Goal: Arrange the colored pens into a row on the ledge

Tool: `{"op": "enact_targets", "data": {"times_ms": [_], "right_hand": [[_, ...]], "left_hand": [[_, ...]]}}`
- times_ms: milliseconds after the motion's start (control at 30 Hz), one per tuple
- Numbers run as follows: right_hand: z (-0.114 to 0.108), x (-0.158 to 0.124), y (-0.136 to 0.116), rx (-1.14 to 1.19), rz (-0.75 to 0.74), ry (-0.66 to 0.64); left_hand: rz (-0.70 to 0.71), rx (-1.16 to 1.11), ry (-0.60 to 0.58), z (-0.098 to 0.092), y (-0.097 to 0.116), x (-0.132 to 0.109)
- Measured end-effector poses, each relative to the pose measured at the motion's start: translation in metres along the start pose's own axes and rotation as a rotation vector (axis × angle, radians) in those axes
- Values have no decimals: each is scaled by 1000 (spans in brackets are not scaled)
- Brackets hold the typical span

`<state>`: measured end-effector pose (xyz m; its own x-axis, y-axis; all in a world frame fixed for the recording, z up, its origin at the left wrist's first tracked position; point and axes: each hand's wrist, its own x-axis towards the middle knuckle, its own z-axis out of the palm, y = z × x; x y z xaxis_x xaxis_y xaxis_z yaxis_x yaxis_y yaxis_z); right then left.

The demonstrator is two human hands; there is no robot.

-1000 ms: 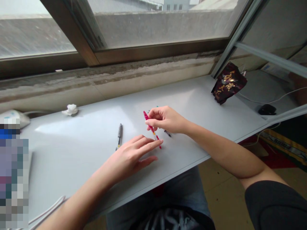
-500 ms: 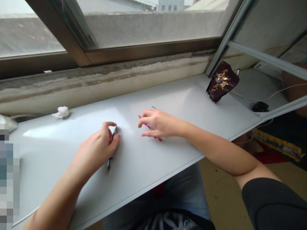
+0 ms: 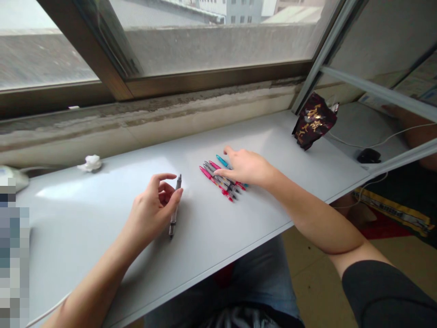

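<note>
On the table (image 3: 273, 150), one pen (image 3: 174, 207) lies left of a row of pens (image 3: 220, 180). A paper ball (image 3: 89, 162) sits far left. A bag (image 3: 312, 120) stands far right.

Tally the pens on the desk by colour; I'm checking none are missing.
Pink pens: 2
Grey pens: 2, one in the left hand
Teal pens: 1
Total: 5, as far as the packed row shows

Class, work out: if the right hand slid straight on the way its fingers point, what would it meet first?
The right hand meets the row of pens, lying under its fingers; beyond, probably bare table to the wall, depth unclear.
</note>
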<state>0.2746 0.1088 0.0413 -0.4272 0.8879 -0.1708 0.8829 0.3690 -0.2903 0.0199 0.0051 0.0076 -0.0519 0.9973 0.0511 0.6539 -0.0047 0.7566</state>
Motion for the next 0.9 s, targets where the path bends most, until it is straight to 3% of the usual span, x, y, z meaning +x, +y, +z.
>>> {"op": "enact_targets", "data": {"times_ms": [133, 267, 467, 667, 900], "right_hand": [[1, -2, -4, 29, 6, -37], [5, 0, -4, 68, -33, -32], [11, 5, -1, 177, -65, -2], [17, 5, -3, 142, -134, 31], [22, 3, -5, 79, -199, 30]], "left_hand": [[-108, -208, -67, 1, 0, 0], [-98, -299, -74, 5, 0, 0], [-28, -341, -64, 12, -1, -1], [-80, -419, -70, 17, 0, -2], [-118, -342, -34, 17, 2, -4]]}}
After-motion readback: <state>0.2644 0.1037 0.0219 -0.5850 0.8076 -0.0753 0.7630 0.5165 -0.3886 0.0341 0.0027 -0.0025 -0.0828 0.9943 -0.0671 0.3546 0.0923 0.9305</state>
